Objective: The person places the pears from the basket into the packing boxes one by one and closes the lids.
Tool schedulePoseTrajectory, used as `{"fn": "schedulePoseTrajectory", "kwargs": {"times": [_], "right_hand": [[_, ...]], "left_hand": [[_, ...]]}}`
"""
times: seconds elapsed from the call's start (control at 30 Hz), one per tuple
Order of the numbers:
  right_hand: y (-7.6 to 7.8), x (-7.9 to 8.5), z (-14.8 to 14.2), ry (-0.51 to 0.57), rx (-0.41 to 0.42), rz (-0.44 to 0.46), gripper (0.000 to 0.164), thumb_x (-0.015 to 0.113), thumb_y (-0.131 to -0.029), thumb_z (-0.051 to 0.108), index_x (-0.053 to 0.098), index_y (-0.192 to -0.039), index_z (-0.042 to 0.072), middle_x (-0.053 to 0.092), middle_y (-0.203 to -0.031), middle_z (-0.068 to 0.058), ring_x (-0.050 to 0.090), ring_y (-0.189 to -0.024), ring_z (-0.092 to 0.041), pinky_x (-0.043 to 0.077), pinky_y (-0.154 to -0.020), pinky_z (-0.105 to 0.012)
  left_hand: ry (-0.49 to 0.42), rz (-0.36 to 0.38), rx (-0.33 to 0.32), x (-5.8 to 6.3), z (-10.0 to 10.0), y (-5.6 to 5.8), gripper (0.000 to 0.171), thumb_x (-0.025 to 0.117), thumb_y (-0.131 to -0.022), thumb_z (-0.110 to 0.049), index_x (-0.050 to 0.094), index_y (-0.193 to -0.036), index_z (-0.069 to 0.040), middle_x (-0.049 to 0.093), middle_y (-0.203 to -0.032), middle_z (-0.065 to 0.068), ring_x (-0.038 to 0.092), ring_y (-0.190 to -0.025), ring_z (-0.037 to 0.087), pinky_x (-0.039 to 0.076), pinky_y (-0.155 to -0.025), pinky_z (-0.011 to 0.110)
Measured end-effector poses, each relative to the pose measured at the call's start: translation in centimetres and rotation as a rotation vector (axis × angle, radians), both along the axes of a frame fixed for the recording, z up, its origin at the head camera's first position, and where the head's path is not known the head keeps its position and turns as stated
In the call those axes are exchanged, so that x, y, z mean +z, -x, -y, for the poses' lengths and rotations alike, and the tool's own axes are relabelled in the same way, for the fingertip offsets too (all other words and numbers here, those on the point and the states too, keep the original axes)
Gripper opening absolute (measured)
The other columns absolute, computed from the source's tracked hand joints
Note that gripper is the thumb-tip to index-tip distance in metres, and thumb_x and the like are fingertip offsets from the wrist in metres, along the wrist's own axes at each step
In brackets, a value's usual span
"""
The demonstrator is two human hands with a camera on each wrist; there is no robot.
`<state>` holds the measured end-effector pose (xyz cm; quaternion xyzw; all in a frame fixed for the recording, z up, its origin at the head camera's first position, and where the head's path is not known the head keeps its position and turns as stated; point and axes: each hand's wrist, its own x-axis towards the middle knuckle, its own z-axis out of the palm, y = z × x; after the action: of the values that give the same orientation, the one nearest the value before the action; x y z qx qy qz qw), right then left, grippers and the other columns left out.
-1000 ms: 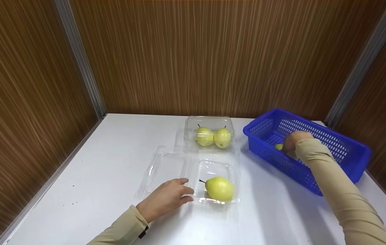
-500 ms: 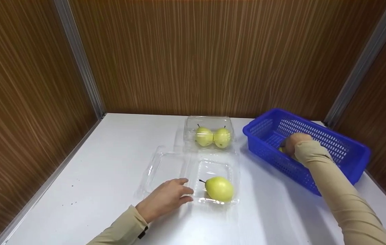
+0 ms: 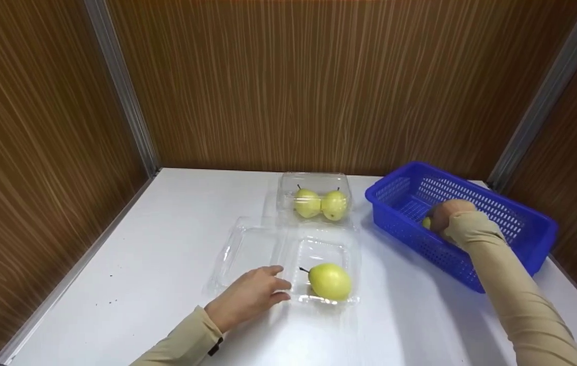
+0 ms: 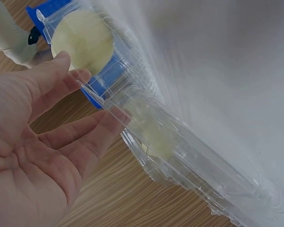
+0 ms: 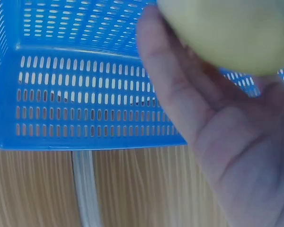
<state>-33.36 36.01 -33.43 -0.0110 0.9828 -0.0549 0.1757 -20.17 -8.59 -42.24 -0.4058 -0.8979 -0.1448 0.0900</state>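
In the head view my right hand point(image 3: 453, 214) is down inside the blue basket point(image 3: 514, 203). The right wrist view has its fingers point(image 5: 165, 71) curled round a pale yellow-green pear point(image 5: 232, 33). My left hand point(image 3: 250, 295) lies by the middle fold of an opened clear plastic clamshell box point(image 3: 252, 249). Its fingers are spread and relaxed, with fingertips at the box's edge in the left wrist view. One pear point(image 3: 330, 281), stem pointing left, lies in the near part of the box's right half.
Behind the opened box stands a second clear clamshell point(image 3: 313, 179), its lid down over two pears point(image 3: 307, 203). Wood-grain panels point(image 3: 288, 86) wall the white table point(image 3: 186, 203) at the back and both sides.
My right hand has shifted slightly to the right inside the basket, with the pear partly visible beside it. The left hand, the boxes and their pears stay put.
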Motion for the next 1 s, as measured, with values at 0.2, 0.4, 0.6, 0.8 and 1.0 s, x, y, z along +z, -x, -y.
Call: {"fn": "schedulePoseTrajectory", "kwargs": {"times": [0.2, 0.4, 0.6, 0.8, 1.0], "right_hand": [[1.6, 0.0, 0.6, 0.142, 0.061, -0.107, 0.077, 0.076, -0.073, 0.031, 0.046, -0.138, 0.003, 0.057, -0.114, -0.024, 0.055, -0.097, -0.036, 0.051, -0.07, -0.04], [2.9, 0.7, 2.6, 0.163, 0.055, -0.29, 0.075, 0.072, -0.076, 0.035, 0.034, -0.132, 0.001, 0.053, -0.106, -0.024, 0.056, -0.086, -0.035, 0.049, -0.062, -0.039], [2.7, 0.9, 6.1, 0.239, 0.132, -0.392, 0.074, 0.074, -0.077, 0.042, 0.031, -0.127, 0.009, 0.056, -0.103, -0.02, 0.059, -0.083, -0.032, 0.05, -0.064, -0.037], [1.8, 0.5, 9.9, 0.292, 0.298, -0.45, 0.069, 0.078, -0.077, 0.044, 0.042, -0.127, 0.013, 0.063, -0.101, -0.017, 0.062, -0.082, -0.028, 0.051, -0.064, -0.035], [0.5, -0.5, 13.1, 0.306, 0.433, -0.396, 0.071, 0.076, -0.078, 0.047, 0.048, -0.133, 0.012, 0.067, -0.101, -0.011, 0.063, -0.081, -0.023, 0.052, -0.067, -0.034]], "left_hand": [[-0.018, -0.017, 0.019, -0.2, 0.9, -0.7, 0.008, 0.072, -0.088, -0.021, 0.074, -0.092, -0.015, 0.074, -0.107, 0.011, 0.067, -0.109, 0.032, 0.055, -0.089, 0.044], [-0.029, -0.023, 0.022, -0.4, 1.1, -0.8, 0.011, 0.071, -0.09, -0.022, 0.075, -0.096, -0.014, 0.074, -0.109, 0.01, 0.065, -0.111, 0.032, 0.055, -0.091, 0.043], [-0.008, -0.031, 0.035, -0.4, 1.2, -0.8, 0.011, 0.072, -0.089, -0.024, 0.075, -0.095, -0.015, 0.073, -0.111, 0.013, 0.065, -0.112, 0.032, 0.055, -0.09, 0.044], [-0.001, -0.045, 0.034, -0.2, 1.1, -0.6, 0.01, 0.071, -0.089, -0.025, 0.075, -0.093, -0.016, 0.072, -0.112, 0.014, 0.067, -0.107, 0.032, 0.056, -0.086, 0.043], [-0.005, -0.047, 0.03, -0.1, 1.1, -0.4, 0.01, 0.071, -0.089, -0.025, 0.075, -0.093, -0.016, 0.072, -0.111, 0.013, 0.067, -0.105, 0.032, 0.056, -0.086, 0.043]]}}
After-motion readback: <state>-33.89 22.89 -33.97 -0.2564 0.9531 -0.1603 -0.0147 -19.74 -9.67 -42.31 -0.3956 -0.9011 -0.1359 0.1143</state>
